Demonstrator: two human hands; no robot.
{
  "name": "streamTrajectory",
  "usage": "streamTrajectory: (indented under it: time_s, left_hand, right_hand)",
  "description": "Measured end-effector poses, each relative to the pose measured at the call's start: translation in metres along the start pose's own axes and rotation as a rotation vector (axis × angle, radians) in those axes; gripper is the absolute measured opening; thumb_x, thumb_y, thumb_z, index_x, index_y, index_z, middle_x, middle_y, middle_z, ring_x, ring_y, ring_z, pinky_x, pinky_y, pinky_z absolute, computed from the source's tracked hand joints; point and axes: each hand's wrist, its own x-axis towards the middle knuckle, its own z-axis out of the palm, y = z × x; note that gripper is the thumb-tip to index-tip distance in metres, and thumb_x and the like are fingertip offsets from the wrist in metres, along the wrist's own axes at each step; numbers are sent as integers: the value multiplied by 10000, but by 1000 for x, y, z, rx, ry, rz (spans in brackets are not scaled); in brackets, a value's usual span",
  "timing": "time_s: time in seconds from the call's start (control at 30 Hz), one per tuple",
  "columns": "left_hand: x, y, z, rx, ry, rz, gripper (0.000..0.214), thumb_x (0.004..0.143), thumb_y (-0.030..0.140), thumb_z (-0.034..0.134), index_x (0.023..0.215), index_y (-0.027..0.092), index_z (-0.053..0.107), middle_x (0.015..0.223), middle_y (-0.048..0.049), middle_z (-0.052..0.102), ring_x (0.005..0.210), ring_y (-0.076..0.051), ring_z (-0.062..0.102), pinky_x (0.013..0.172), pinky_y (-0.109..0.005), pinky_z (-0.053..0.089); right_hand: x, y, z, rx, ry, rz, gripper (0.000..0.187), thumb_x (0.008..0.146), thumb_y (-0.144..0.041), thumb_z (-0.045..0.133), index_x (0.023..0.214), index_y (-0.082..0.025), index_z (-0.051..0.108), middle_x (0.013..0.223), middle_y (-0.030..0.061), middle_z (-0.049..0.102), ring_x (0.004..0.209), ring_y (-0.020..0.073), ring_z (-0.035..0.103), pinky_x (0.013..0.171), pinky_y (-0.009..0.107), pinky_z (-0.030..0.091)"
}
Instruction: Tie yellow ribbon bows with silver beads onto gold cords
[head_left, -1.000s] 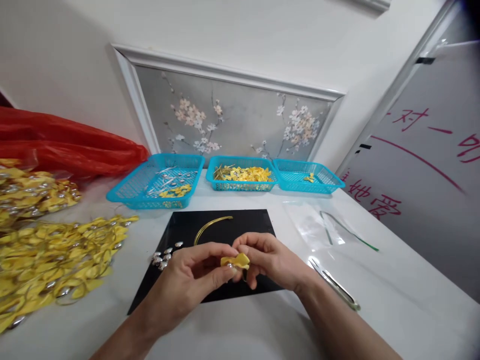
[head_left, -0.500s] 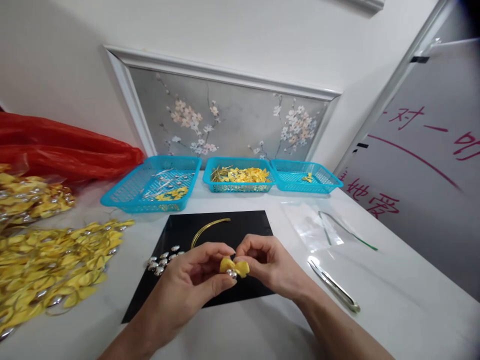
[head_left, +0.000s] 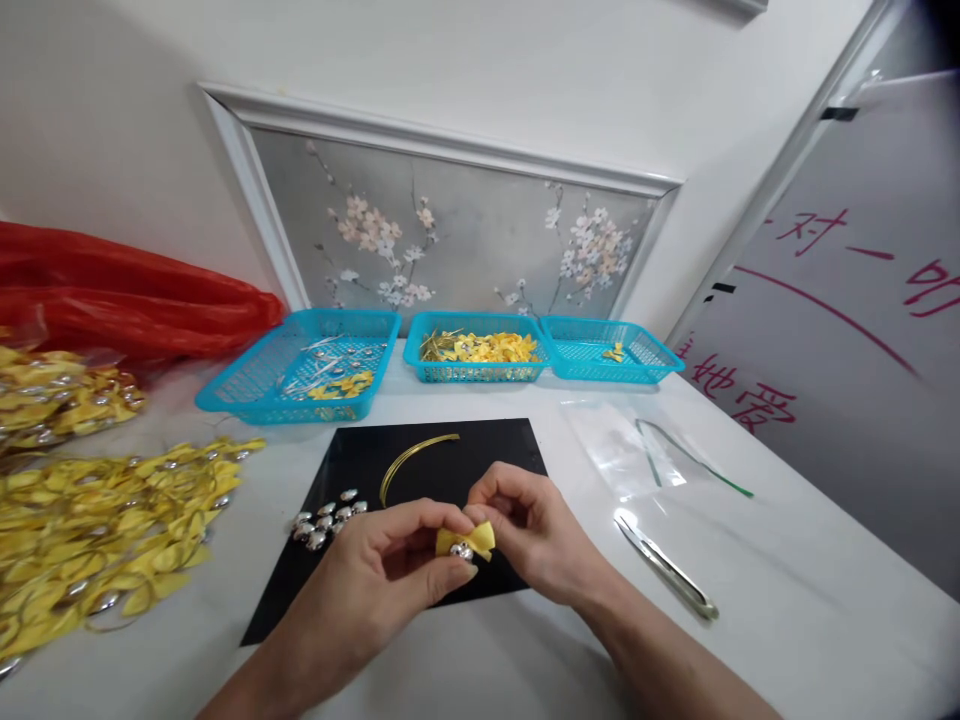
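Both of my hands meet over the near edge of a black mat. My left hand pinches a small yellow ribbon bow with a silver bead at its centre, thumb and forefinger closed on it. My right hand grips the same bow from the right, fingers curled. On the mat lie several silver beads to the left of my hands and a bundle of thin gold wires behind them.
Three blue baskets stand at the back: the left holds bits and beads, the middle holds yellow bows, the right holds one bow. Heaps of finished yellow bows lie left. Tweezers and a clear bag lie right.
The bow has been turned in my fingers, so the silver bead now faces up at its centre. My hands stay together and have shifted slightly toward me.
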Motion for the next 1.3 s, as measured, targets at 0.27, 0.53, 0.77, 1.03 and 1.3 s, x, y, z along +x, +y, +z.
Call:
streamTrajectory:
  time_s: [0.27, 0.53, 0.77, 1.03, 1.3]
  left_hand:
    - [3, 3, 5, -73, 65, -1, 160, 659, 223, 855, 796, 284, 802, 668, 36, 701, 620, -132, 624, 598, -194, 526]
    - [4, 5, 3, -104, 140, 18, 164, 641, 237, 880, 780, 257, 794, 670, 31, 711, 636, -132, 632, 595, -190, 526]
    - [3, 5, 5, -291, 66, -66, 168, 694, 276, 882, 825, 244, 782, 749, 29, 743, 721, -114, 646, 670, -170, 520]
    - [4, 8, 2, -366, 79, -52, 315, 625, 323, 922, 899, 231, 799, 798, 0, 760, 762, -143, 663, 725, -212, 551]
    - [4, 5, 7, -474, 157, -133, 172, 725, 319, 869, 834, 218, 782, 760, 23, 738, 708, -104, 647, 708, -195, 550]
  right_hand:
    - [-1, -4, -5, 15, -84, 62, 175, 832, -296, 648, 736, -171, 573, 618, -42, 492, 551, 86, 375, 502, 224, 265]
    - [-4, -18, -15, 64, -137, 101, 385, 820, -526, 722, 811, -163, 595, 629, -53, 448, 555, 82, 336, 493, 227, 234]
    - [-5, -13, -2, 133, -130, 144, 439, 793, -588, 727, 742, -182, 569, 552, -82, 388, 502, 74, 265, 465, 229, 208]
    - [-4, -15, -2, 146, -60, 157, 450, 736, -580, 779, 703, -182, 571, 556, -75, 391, 521, 79, 288, 481, 231, 211]
    - [-6, -13, 2, 164, -98, 169, 470, 757, -607, 741, 705, -176, 559, 552, -75, 408, 499, 68, 269, 461, 222, 192]
